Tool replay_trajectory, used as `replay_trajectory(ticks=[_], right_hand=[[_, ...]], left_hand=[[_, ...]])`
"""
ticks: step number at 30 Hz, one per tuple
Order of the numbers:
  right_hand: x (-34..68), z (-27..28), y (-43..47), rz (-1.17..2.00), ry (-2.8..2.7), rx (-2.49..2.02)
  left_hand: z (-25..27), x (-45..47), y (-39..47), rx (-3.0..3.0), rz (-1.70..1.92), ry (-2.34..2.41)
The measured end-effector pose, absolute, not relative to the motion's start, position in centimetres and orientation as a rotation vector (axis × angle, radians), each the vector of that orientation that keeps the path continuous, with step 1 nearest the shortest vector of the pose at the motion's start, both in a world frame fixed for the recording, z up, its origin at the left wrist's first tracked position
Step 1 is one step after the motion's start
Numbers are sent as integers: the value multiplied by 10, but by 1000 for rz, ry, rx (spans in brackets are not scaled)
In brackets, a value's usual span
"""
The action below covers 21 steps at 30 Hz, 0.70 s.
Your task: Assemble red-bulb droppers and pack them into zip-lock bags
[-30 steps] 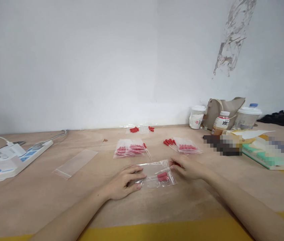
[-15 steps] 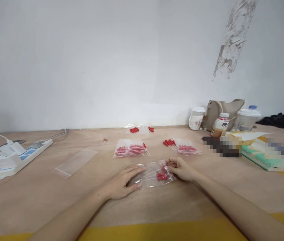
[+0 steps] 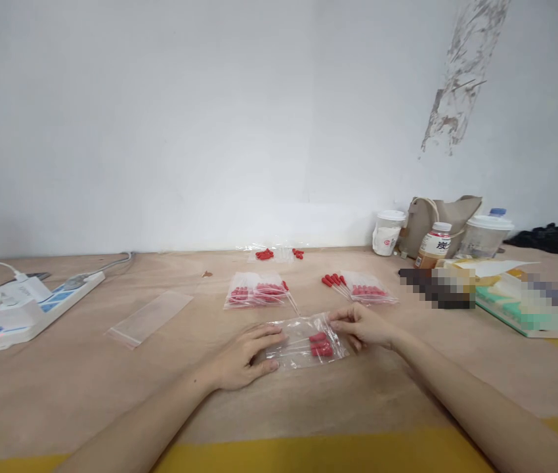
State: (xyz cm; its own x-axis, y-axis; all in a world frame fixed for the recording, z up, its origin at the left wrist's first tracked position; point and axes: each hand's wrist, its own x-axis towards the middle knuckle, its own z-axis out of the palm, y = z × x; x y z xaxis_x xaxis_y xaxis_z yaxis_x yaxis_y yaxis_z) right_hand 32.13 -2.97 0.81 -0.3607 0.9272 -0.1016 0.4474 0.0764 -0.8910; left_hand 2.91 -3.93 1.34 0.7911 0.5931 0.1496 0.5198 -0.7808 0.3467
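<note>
Flat on the table lies a clear zip-lock bag (image 3: 293, 360), holding several droppers with red bulbs (image 3: 321, 349) and thin pale stems. Its left end is held by my left hand (image 3: 245, 358), fingers across the top corner and thumb on the lower one, with a gap between them. At the bag's right end, my right hand (image 3: 358, 323) has thumb and forefinger closed on the upper corner near the zip strip. Beyond are two filled bags, one left (image 3: 254, 292) and one right (image 3: 372, 292). Loose red-bulbed droppers (image 3: 334, 281) lie beside the right one.
An unfilled clear bag (image 3: 153, 320) lies left, near a power strip (image 3: 57, 312) with plugs. By the wall are small red bulbs (image 3: 264, 254) on clear plastic. At right stand a paper cup (image 3: 386, 236), a bottle (image 3: 434, 248), a grey bag (image 3: 417, 223) and a green-white box (image 3: 505, 309).
My right hand has shifted slightly right and up along the bag's end, its fingers changing position. The bag's right end is spread flatter and the red bulbs show more clearly. My left hand stays in place.
</note>
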Motion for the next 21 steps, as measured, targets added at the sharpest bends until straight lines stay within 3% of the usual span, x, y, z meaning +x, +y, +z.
replay_trajectory(ticks=[9,15,21], right_hand=[[279,25,23,566,-1919,-1669],[227,35,44,541,-1940,-1959],[237,29,62,559,-1963,-2061]], left_hand=[[12,31,-37,2714,331,869],[11,34,-37,2735,355,845],[11,32,-38,2742,359,833]])
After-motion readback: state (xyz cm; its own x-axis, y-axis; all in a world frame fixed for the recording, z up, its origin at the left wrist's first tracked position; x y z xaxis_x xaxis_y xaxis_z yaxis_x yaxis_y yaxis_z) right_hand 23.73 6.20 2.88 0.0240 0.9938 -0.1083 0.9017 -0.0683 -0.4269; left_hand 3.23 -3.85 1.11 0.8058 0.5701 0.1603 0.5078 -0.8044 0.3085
